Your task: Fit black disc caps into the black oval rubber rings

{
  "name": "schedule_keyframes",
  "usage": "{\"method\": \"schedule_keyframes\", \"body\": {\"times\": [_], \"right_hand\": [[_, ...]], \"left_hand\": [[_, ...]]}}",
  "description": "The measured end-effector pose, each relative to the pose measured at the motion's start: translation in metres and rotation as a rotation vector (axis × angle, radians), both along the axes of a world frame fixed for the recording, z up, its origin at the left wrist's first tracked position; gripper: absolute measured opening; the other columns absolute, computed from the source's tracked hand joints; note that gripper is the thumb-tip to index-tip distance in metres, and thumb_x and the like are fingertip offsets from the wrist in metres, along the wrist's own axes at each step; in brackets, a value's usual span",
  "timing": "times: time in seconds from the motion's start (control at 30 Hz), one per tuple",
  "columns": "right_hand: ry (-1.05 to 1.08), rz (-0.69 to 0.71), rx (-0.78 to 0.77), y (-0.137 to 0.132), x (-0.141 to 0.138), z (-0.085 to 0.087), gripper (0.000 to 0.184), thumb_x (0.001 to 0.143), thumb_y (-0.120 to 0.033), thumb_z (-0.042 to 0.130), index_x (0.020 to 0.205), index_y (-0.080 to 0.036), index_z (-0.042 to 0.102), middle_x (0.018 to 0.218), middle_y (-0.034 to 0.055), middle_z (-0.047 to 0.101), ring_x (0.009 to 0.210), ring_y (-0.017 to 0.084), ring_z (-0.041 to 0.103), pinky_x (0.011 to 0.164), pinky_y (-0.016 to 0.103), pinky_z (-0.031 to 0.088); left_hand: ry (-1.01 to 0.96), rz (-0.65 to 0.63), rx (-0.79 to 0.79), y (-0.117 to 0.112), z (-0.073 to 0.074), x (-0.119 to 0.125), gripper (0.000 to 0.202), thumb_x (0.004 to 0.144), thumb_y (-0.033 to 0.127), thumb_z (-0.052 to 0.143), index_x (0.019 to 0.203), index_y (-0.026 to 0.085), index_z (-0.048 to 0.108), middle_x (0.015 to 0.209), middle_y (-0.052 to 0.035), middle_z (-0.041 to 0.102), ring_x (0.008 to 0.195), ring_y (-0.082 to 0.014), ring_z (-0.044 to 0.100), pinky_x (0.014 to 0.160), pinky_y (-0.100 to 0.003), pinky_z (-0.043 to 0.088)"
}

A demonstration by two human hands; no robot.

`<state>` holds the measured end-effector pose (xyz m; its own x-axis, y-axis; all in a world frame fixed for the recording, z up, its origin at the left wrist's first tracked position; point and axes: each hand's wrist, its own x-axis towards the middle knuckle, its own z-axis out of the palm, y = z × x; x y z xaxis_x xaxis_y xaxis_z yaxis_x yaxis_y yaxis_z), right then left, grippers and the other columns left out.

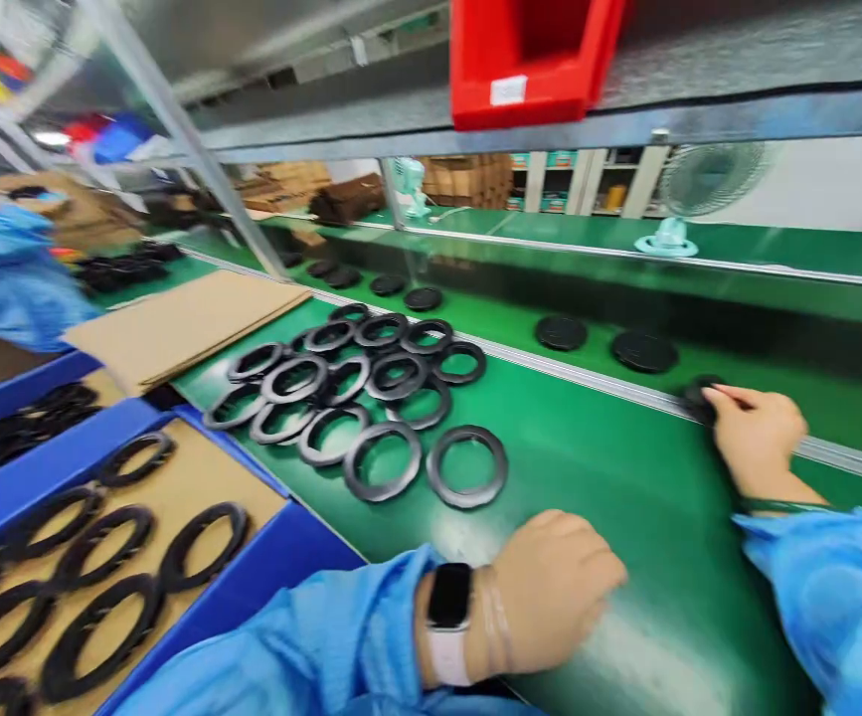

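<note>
The tabletop [624, 477] carries a cluster of black rings [356, 398]. Right of the cluster, at the rail, the right hand [759, 433] has fingers clamped on a black disc [699, 396]. The left hand [557, 587] rests below the cluster, fingers curled together, empty.
</note>
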<state>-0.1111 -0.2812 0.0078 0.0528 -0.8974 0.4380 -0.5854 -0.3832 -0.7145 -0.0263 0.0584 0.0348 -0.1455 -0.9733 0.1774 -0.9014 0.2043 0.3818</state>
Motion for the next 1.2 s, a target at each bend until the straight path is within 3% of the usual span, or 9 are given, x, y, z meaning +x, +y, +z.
{"method": "schedule_keyframes", "body": {"times": [0.1, 0.2, 0.3, 0.4, 0.5, 0.63, 0.87, 1.0, 1.2], "right_hand": [[0.06, 0.05, 0.031, 0.006, -0.025, -0.008, 0.012, 0.077, -0.024, 0.079, 0.075, -0.012, 0.078, 0.072, 0.0114, 0.064, 0.073, 0.021, 0.056, 0.074, 0.04, 0.041], [-0.048, 0.177, -0.005, 0.031, -0.019, -0.017, 0.022, 0.079, -0.035, 0.074, 0.087, -0.015, 0.079, 0.079, 0.0073, 0.065, 0.073, 0.02, 0.057, 0.076, 0.037, 0.043], [-0.167, 0.285, -0.002, 0.051, -0.013, -0.02, 0.031, 0.078, -0.045, 0.071, 0.085, -0.015, 0.078, 0.078, 0.0067, 0.066, 0.073, 0.021, 0.057, 0.076, 0.038, 0.045], [-0.218, 0.319, 0.026, 0.058, -0.012, -0.015, 0.028, 0.077, -0.042, 0.071, 0.084, -0.016, 0.078, 0.079, 0.0064, 0.066, 0.074, 0.02, 0.057, 0.075, 0.037, 0.046], [-0.273, 0.3, 0.065, 0.057, -0.013, -0.007, 0.018, 0.074, -0.033, 0.073, 0.082, -0.017, 0.078, 0.08, 0.0057, 0.067, 0.074, 0.019, 0.058, 0.076, 0.036, 0.048], [-0.365, 0.312, 0.131, 0.061, -0.013, 0.0, 0.009, 0.072, -0.023, 0.076, 0.079, -0.017, 0.077, 0.075, 0.0035, 0.065, 0.071, 0.018, 0.059, 0.073, 0.033, 0.049], [-0.34, 0.6, 0.011, 0.122, -0.01, 0.013, 0.006, 0.082, -0.023, 0.076, 0.087, -0.022, 0.079, 0.073, -0.0001, 0.06, 0.067, 0.013, 0.055, 0.065, 0.027, 0.049], [-0.242, 0.735, -0.177, 0.149, -0.007, 0.01, 0.01, 0.089, -0.025, 0.07, 0.091, -0.02, 0.078, 0.075, 0.0022, 0.061, 0.07, 0.014, 0.057, 0.064, 0.027, 0.048], [-0.055, 0.787, -0.294, 0.151, -0.006, -0.006, 0.02, 0.096, -0.032, 0.063, 0.095, -0.019, 0.077, 0.073, 0.0027, 0.059, 0.069, 0.014, 0.056, 0.063, 0.027, 0.046]], "left_hand": [[0.047, 0.147, -0.007, 0.029, 0.004, 0.021, 0.033, 0.082, 0.017, 0.071, 0.113, 0.02, 0.058, 0.113, -0.0031, 0.066, 0.107, -0.0232, 0.057, 0.099, -0.04, 0.046], [-0.094, 0.467, 0.008, 0.044, 0.007, 0.05, 0.053, 0.076, 0.015, 0.076, 0.125, 0.012, 0.055, 0.13, -0.0155, 0.057, 0.123, -0.0344, 0.047, 0.109, -0.052, 0.038], [-0.193, 0.605, 0.142, 0.043, 0.016, 0.069, 0.023, 0.084, 0.013, 0.062, 0.105, 0.007, 0.063, 0.112, -0.021, 0.063, 0.111, -0.0393, 0.055, 0.097, -0.057, 0.044], [0.101, 0.53, 0.178, 0.026, 0.031, 0.071, 0.018, 0.094, 0.024, 0.048, 0.101, 0.015, 0.063, 0.1, -0.0129, 0.067, 0.094, -0.0302, 0.063, 0.089, -0.048, 0.05], [0.811, 0.418, 0.313, -0.007, 0.039, 0.068, 0.033, 0.097, 0.048, 0.046, 0.099, 0.018, 0.06, 0.093, -0.0092, 0.07, 0.09, -0.0272, 0.068, 0.083, -0.042, 0.055], [1.413, 0.398, 0.587, -0.049, 0.015, 0.068, 0.043, 0.084, 0.056, 0.066, 0.095, 0.015, 0.06, 0.077, -0.007, 0.068, 0.076, -0.0267, 0.07, 0.073, -0.041, 0.059], [1.458, 0.368, 0.503, -0.06, -0.021, 0.064, 0.038, 0.076, 0.036, 0.083, 0.103, 0.018, 0.064, 0.113, -0.0086, 0.07, 0.115, -0.0255, 0.062, 0.097, -0.035, 0.053], [1.361, 0.374, 0.453, -0.057, -0.02, 0.06, 0.039, 0.068, 0.026, 0.087, 0.1, 0.017, 0.066, 0.108, -0.0077, 0.073, 0.107, -0.0248, 0.065, 0.101, -0.04, 0.05], [1.315, 0.384, 0.5, -0.052, -0.023, 0.06, 0.033, 0.074, 0.03, 0.081, 0.099, 0.013, 0.069, 0.102, -0.0089, 0.073, 0.097, -0.0238, 0.066, 0.096, -0.039, 0.051]]}}
